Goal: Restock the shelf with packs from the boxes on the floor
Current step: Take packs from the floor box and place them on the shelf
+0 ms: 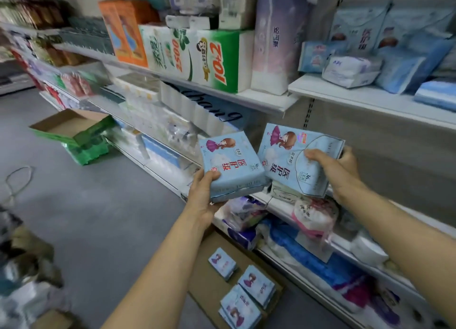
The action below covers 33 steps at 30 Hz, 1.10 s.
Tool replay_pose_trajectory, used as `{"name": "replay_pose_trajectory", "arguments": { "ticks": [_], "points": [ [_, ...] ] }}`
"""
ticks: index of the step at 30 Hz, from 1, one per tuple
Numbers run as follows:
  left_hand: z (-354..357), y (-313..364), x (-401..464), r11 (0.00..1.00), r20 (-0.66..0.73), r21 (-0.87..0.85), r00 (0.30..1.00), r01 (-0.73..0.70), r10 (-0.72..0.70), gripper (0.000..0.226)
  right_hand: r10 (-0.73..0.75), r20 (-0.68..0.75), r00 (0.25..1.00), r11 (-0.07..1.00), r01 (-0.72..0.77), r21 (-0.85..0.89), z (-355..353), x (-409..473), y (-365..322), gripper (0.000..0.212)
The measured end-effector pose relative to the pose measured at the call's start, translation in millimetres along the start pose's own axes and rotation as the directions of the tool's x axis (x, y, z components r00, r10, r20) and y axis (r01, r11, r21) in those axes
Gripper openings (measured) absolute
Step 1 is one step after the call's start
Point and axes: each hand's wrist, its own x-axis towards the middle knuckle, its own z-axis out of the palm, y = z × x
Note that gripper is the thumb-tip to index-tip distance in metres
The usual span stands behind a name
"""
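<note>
Two light-blue packs up at mid-shelf height, one per hand, more lying below in the flattened cardboard box [217,283] on the floor. Left hand [204,193] curled under the lower edge of the left pack [232,164], thumb on its face, fingers beneath: a firm grip, pack tilted with its printed face up toward the camera. Right hand [330,167] pinching the right pack [296,156] from the far side, fingers over the front face, thumb hidden behind; possibly a second pack stacked under it, hard to tell. Both packs just in front of the open bay of the middle shelf [278,200], right pack nearer the gap and already over the shelf lip, left pack out over the aisle, nearly touching the right one's edge. Long sides running roughly upright, slightly leaned toward each other. Shelf space lying ahead and to the right of both hands, so probably right hand in first, pushing forward and down behind the small pack already on the ledge, left following along the same line. Risk judged: snagging the pink-and-white bundle [313,217] below.
</note>
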Motion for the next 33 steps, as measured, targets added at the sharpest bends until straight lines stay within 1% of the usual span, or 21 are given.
{"name": "replay_pose_trajectory", "arguments": {
  "ticks": [2, 3, 4, 6, 7, 8, 10, 11, 14, 17, 21, 23, 25, 29, 31, 32, 33],
  "points": [
    [-20, -6, 18, 0.998, -0.025, 0.046, 0.998, 0.053, -0.052, 0.045, 0.069, 0.008, 0.998, 0.997, -0.069, -0.048, 18, 0, 27, 0.07],
    [-30, -10, 28, 0.995, -0.037, 0.062, 0.997, 0.076, -0.073, 0.042, 0.107, -0.001, 0.994, 0.993, -0.106, -0.056, 28, -1, 41, 0.073],
    [-41, -16, 39, 0.992, -0.055, 0.08, 0.994, 0.1, -0.096, 0.038, 0.143, -0.018, 0.99, 0.987, -0.144, -0.067, 37, -1, 56, 0.071],
    [-61, -29, 56, 0.983, -0.078, 0.087, 0.985, 0.159, -0.152, 0.038, 0.208, -0.046, 0.977, 0.974, -0.211, -0.085, 51, -4, 83, 0.051],
    [-72, -38, 68, 0.977, -0.091, 0.09, 0.978, 0.195, -0.187, 0.041, 0.245, -0.059, 0.968, 0.963, -0.25, -0.098, 60, -4, 99, 0.047],
    [-82, -46, 78, 0.968, -0.102, 0.1, 0.97, 0.231, -0.221, 0.044, 0.279, -0.067, 0.958, 0.953, -0.284, -0.104, 67, -3, 116, 0.052],
    [-101, -64, 94, 0.948, -0.118, 0.131, 0.954, 0.291, -0.277, 0.048, 0.363, -0.111, 0.925, 0.923, -0.373, -0.094, 78, -5, 148, 0.076],
    [-111, -76, 103, 0.935, -0.133, 0.142, 0.943, 0.324, -0.306, 0.052, 0.409, -0.14, 0.902, 0.901, -0.423, -0.097, 83, -6, 167, 0.083],
    [-136, -112, 124, 0.887, -0.192, 0.143, 0.891, 0.44, -0.411, 0.055, 0.514, -0.195, 0.836, 0.839, -0.537, -0.089, 92, -12, 216, 0.079],
    [-157, -155, 145, 0.842, -0.259, 0.127, 0.837, 0.524, -0.482, 0.051, 0.589, -0.252, 0.767, 0.771, -0.628, -0.108, 95, -15, 275, 0.085],
    [-184, -207, 166, 0.798, -0.308, 0.082, 0.776, 0.597, -0.55, 0.052, 0.635, -0.376, 0.675, 0.694, -0.712, -0.107, 92, -21, 348, 0.083],
    [-197, -233, 178, 0.781, -0.348, 0.064, 0.747, 0.621, -0.566, 0.051, 0.677, -0.373, 0.634, 0.654, -0.751, -0.089, 91, -23, 384, 0.086],
    [-211, -262, 189, 0.766, -0.38, 0.037, 0.718, 0.641, -0.583, 0.051, 0.722, -0.34, 0.603, 0.624, -0.779, -0.056, 89, -25, 422, 0.098],
    [-240, -318, 213, 0.746, -0.436, -0.053, 0.657, 0.664, -0.615, 0.056, 0.762, -0.325, 0.559, 0.583, -0.812, -0.028, 65, -17, 529, 0.107],
    [-256, -347, 225, 0.745, -0.475, -0.089, 0.63, 0.661, -0.615, 0.052, 0.77, -0.337, 0.541, 0.577, -0.817, 0.009, 69, -13, 551, 0.117],
    [-263, -360, 229, 0.748, -0.501, -0.101, 0.616, 0.656, -0.608, 0.05, 0.768, -0.352, 0.535, 0.58, -0.815, 0.025, 74, -12, 556, 0.116],
    [-267, -369, 231, 0.753, -0.509, -0.117, 0.612, 0.647, -0.605, 0.049, 0.77, -0.358, 0.528, 0.577, -0.816, 0.039, 79, -12, 558, 0.108]
  ]
}}
